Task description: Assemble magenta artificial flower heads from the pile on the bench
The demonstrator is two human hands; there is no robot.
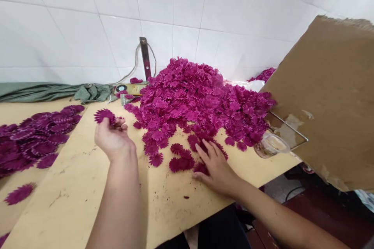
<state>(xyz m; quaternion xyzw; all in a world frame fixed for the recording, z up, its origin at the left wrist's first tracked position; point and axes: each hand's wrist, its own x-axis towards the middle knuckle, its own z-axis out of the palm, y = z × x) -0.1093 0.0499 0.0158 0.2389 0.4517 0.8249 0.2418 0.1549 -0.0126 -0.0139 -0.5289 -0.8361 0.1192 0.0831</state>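
Magenta artificial flower pieces with fringed edges lie in a large heap (189,93) at the middle of the table. My left hand (113,136) is raised left of the heap, closed on a small flower piece (104,115) pinched at the fingertips. My right hand (214,167) rests open, palm down, with fingers stretched over loose flower pieces (181,161) at the heap's front edge. Its fingers hide some of the pieces under them.
Darker flower pieces (37,136) form a second pile at the left. A green cloth (52,92) runs along the white tiled wall. A metal strip (145,56) leans there beside a yellow device (131,88). At right stand a tape roll (273,144) and large cardboard (324,101).
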